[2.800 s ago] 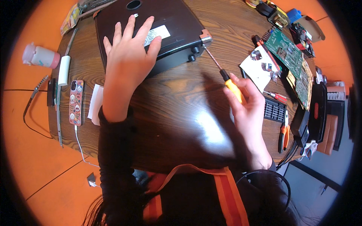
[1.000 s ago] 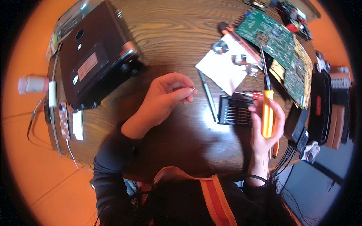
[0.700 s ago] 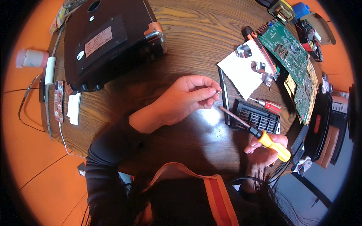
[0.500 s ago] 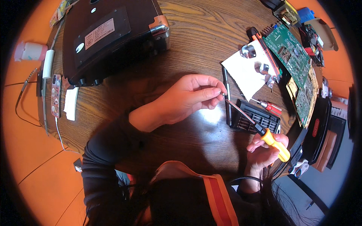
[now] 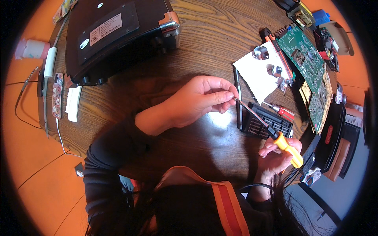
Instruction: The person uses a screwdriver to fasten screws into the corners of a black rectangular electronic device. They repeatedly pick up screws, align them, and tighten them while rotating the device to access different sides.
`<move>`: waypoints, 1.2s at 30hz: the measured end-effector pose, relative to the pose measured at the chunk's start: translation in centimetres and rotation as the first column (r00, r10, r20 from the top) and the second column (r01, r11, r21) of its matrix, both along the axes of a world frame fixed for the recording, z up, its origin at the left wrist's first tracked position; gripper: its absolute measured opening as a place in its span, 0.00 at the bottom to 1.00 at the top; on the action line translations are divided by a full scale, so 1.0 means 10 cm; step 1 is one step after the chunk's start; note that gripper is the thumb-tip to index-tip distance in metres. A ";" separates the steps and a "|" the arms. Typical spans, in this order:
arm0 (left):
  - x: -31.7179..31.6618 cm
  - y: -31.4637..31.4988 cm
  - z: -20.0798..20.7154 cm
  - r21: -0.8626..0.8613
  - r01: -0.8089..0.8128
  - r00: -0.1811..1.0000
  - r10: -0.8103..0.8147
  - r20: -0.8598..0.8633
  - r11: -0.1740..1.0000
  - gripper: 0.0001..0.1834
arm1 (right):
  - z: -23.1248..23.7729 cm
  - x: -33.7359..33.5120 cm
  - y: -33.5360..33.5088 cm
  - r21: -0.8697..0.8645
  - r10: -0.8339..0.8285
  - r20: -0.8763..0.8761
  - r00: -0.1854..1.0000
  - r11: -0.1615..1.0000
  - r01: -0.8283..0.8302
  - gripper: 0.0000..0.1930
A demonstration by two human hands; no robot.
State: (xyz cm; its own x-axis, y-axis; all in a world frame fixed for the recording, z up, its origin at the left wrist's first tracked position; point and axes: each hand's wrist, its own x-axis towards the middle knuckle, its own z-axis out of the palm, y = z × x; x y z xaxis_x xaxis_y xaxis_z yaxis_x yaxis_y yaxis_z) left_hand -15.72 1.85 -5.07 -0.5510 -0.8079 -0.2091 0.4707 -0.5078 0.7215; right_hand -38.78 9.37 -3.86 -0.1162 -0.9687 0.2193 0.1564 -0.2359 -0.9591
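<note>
My left hand (image 5: pixel 204 96) is over the middle of the table, thumb and forefinger pinching a small screw (image 5: pixel 235 98). In my right hand (image 5: pixel 271 155) is a screwdriver (image 5: pixel 288 149) with a yellow handle and a long metal shaft, slanting up to the left. Its tip meets the screw at my left fingertips; whether it sits in the screw's head is too small to tell. Below the shaft lies a black case of driver bits (image 5: pixel 271 122). Beside the case rests a red-handled screwdriver (image 5: pixel 281 111).
A large black box with metal corners (image 5: pixel 118 39) stands at the far left. White paper (image 5: pixel 252 76) with metal parts lies at the right, near a green circuit board (image 5: pixel 303 57). A phone (image 5: pixel 57 96) on a cable is at the left edge.
The screwdriver's tip has moved slightly up and to the left, from just below the screw to touching it. Both hands keep their grips.
</note>
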 end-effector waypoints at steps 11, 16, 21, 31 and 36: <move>0.01 -0.01 0.00 -0.130 -0.030 0.991 0.046 0.123 0.991 0.05 | -0.05 -0.04 0.02 -0.059 0.050 -0.051 0.997 0.997 -0.053 0.25; -0.01 0.00 -0.02 -0.249 -0.105 0.951 0.171 0.258 0.963 0.06 | -0.09 -0.13 0.05 -0.177 0.186 -0.265 0.946 0.955 -0.237 0.27; 0.01 0.00 -0.03 -0.249 -0.101 0.953 0.166 0.254 0.963 0.06 | -0.11 -0.10 0.05 -0.133 0.196 -0.151 0.969 0.967 -0.216 0.26; 0.04 -0.01 -0.02 -0.341 -0.144 0.929 0.246 0.276 0.929 0.06 | 0.03 0.00 -0.01 0.199 -0.006 0.007 1.000 0.980 0.005 0.22; 0.07 -0.05 -0.02 -0.390 -0.090 0.922 0.224 0.315 0.916 0.06 | -0.01 -0.04 -0.08 0.234 -0.107 0.048 0.993 0.968 0.093 0.19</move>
